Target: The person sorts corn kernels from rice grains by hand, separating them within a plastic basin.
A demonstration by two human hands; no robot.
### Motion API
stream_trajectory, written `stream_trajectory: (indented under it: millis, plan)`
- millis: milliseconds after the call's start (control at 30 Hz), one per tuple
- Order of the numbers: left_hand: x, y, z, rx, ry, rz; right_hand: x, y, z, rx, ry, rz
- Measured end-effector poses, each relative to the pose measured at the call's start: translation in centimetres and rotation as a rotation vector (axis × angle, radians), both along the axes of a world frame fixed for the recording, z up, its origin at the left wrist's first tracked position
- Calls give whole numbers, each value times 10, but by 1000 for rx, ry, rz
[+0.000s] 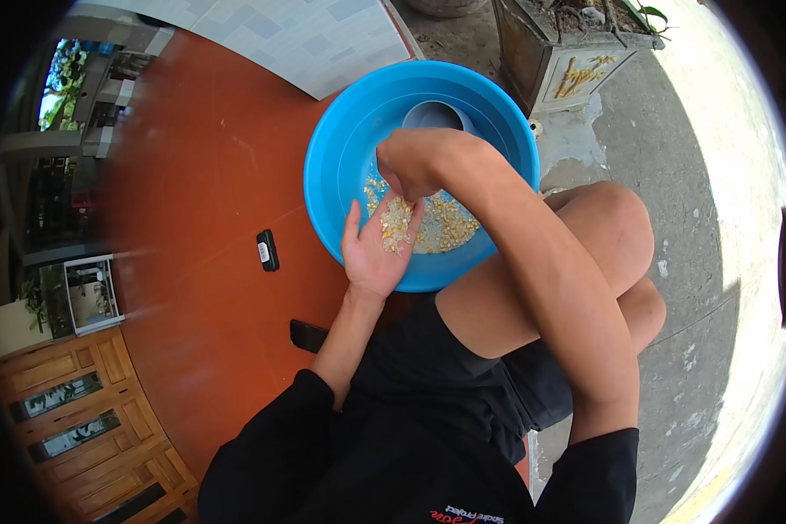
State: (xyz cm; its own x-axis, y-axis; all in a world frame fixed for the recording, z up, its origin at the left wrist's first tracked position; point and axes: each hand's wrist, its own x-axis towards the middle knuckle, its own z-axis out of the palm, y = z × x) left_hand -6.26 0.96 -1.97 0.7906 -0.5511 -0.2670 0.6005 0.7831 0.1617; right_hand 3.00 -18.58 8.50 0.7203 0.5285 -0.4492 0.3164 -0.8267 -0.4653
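Note:
A wide blue basin [334,175] rests before my knees, with loose corn kernels [450,229], yellow and whitish, spread over its bottom. My left hand [375,265] is palm up over the near left part of the basin, fingers stretched out, bearing a small heap of the same kernels. Just above that palm, my right hand [415,162] bends downward with its fingers closed together. Whatever its fingertips pinch is hidden behind the hand. At the far side of the basin stands a round grey bowl [435,115], partly covered by my right hand.
On the red floor to the left lie a small black object with a white label [268,251] and a dark phone [308,335]. A square planter [576,70] stands beyond the basin at right. My bent knees [616,227] flank the basin's right side.

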Motion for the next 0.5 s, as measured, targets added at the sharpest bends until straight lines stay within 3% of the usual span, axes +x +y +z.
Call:
stream_trajectory:
  millis: [500]
  plan:
    - [0,1,1,88,-8,30,-9,14,1,26,-41,34]
